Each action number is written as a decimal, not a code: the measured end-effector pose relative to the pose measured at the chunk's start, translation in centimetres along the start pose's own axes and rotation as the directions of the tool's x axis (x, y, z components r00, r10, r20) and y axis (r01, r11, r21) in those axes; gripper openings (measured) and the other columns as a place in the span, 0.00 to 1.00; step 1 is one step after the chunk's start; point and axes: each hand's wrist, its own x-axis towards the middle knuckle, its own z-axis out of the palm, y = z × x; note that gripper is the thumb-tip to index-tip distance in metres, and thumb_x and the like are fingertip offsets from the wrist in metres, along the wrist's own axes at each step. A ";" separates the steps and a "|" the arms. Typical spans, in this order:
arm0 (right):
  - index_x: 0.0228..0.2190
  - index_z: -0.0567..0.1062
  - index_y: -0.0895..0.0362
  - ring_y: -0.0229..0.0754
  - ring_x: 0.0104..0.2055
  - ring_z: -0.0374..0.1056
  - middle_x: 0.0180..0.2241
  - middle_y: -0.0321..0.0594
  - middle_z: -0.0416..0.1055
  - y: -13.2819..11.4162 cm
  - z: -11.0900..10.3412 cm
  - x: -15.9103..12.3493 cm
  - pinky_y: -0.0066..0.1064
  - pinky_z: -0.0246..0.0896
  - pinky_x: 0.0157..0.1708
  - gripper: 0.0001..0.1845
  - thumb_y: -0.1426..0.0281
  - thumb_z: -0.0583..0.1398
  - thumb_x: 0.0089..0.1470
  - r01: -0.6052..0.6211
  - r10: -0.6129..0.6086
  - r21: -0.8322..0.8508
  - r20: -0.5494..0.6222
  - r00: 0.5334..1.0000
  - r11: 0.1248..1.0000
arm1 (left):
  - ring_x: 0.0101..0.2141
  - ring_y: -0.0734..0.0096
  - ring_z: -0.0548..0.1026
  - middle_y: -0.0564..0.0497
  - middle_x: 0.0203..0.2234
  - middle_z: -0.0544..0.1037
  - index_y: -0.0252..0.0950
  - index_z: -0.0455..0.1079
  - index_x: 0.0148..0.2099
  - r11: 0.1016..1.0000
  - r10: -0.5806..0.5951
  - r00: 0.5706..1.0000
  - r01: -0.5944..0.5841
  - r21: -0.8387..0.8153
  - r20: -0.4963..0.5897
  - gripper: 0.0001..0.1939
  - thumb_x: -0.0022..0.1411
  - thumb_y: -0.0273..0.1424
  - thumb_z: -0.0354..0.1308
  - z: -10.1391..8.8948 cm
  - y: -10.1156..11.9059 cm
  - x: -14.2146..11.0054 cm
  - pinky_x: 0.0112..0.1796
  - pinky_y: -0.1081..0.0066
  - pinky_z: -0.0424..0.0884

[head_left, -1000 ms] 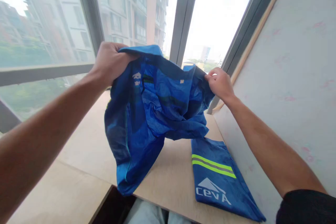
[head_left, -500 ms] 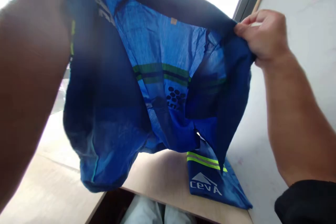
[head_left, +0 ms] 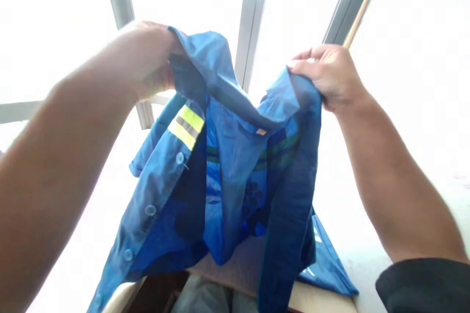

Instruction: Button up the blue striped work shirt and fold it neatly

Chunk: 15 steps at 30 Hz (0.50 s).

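Observation:
I hold a blue work shirt point(head_left: 227, 176) up in the air in front of the window, open side toward me. It has a yellow and grey reflective stripe and a row of buttons down its left front. My left hand point(head_left: 147, 58) is closed on the shirt's left shoulder by the collar. My right hand point(head_left: 328, 76) is closed on the right shoulder. The shirt hangs down over the wooden table point(head_left: 242, 269). A second, folded blue garment point(head_left: 326, 266) lies on the table at the lower right, partly hidden by the hanging shirt.
Grey window frames point(head_left: 253, 14) stand behind the shirt, and the glass is blown out white. A pale wall point(head_left: 414, 83) runs along the right side of the table. My lap point(head_left: 201, 298) shows below the table's near edge.
The shirt has been shaken out and lowered from close to the camera; it now hangs open with its button front showing. My hands have come closer together at the shoulders.

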 end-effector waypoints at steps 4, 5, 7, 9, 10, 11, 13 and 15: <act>0.33 0.79 0.66 0.33 0.25 0.67 0.27 0.42 0.75 1.3 -0.7 -2.5 0.29 0.64 0.29 0.10 0.71 0.68 0.49 -0.045 0.058 -0.073 0.176 0.983 0.996 | 0.35 0.64 0.79 0.56 0.20 0.65 0.23 0.68 0.31 0.993 -0.086 0.995 0.081 -0.087 -0.056 0.03 0.56 0.17 0.53 1.3 -1.4 -3.7 0.50 0.44 0.67; 0.32 0.79 0.64 0.34 0.26 0.67 0.27 0.41 0.75 1.9 -1.1 -3.0 0.28 0.64 0.28 0.10 0.69 0.68 0.48 -0.069 0.083 -0.065 0.243 0.966 0.996 | 0.34 0.67 0.79 0.56 0.19 0.65 0.25 0.67 0.30 0.983 -0.082 0.994 0.069 -0.172 -0.066 0.04 0.56 0.18 0.52 1.2 -2.4 -4.4 0.52 0.44 0.67; 0.30 0.80 0.61 0.35 0.26 0.69 0.26 0.39 0.75 3.4 -1.7 -3.6 0.27 0.65 0.27 0.13 0.63 0.70 0.46 -0.158 0.168 -0.058 0.406 0.898 0.986 | 0.31 0.72 0.78 0.56 0.20 0.67 0.28 0.67 0.31 0.941 -0.066 0.997 0.053 -0.334 -0.030 0.07 0.57 0.20 0.48 0.8 -4.8 -5.8 0.51 0.47 0.69; 0.29 0.81 0.60 0.37 0.24 0.69 0.24 0.38 0.75 5.1 -2.3 -4.1 0.27 0.66 0.25 0.16 0.59 0.71 0.44 -0.269 0.268 -0.085 0.572 0.775 0.959 | 0.28 0.74 0.76 0.54 0.23 0.70 0.29 0.69 0.34 0.898 -0.043 0.998 0.061 -0.436 0.051 0.09 0.58 0.23 0.47 0.5 -7.5 -6.8 0.48 0.50 0.73; 0.29 0.81 0.60 0.37 0.24 0.70 0.24 0.38 0.75 5.9 -2.5 -4.3 0.27 0.66 0.24 0.18 0.58 0.71 0.42 -0.318 0.310 -0.107 0.639 0.704 0.942 | 0.28 0.73 0.76 0.53 0.25 0.73 0.30 0.70 0.35 0.878 -0.031 0.994 0.078 -0.473 0.106 0.10 0.57 0.25 0.48 0.4 -8.8 -7.3 0.47 0.52 0.74; 0.29 0.81 0.60 0.38 0.24 0.70 0.24 0.38 0.75 6.7 -2.7 -4.6 0.27 0.65 0.23 0.19 0.58 0.72 0.41 -0.360 0.344 -0.129 0.694 0.632 0.924 | 0.30 0.71 0.77 0.51 0.28 0.74 0.30 0.71 0.37 0.860 -0.011 0.988 0.089 -0.503 0.156 0.11 0.56 0.27 0.50 0.3 -10.1 -7.6 0.46 0.54 0.75; 0.28 0.80 0.61 0.37 0.22 0.69 0.23 0.38 0.75 7.9 -2.9 -5.1 0.27 0.64 0.21 0.19 0.59 0.72 0.40 -0.432 0.388 -0.162 0.768 0.509 0.887 | 0.33 0.66 0.78 0.49 0.32 0.77 0.31 0.73 0.42 0.848 -0.002 0.963 0.144 -0.509 0.270 0.15 0.52 0.30 0.55 0.0 -12.5 -8.0 0.42 0.58 0.76; 0.25 0.79 0.61 0.36 0.20 0.66 0.20 0.37 0.73 8.9 -2.9 -5.5 0.25 0.63 0.19 0.17 0.59 0.72 0.41 -0.498 0.403 -0.146 0.791 0.461 0.855 | 0.32 0.62 0.78 0.47 0.32 0.78 0.31 0.73 0.44 0.882 -0.091 0.910 0.263 -0.391 0.405 0.20 0.47 0.33 0.61 -0.3 -14.3 -8.0 0.35 0.61 0.77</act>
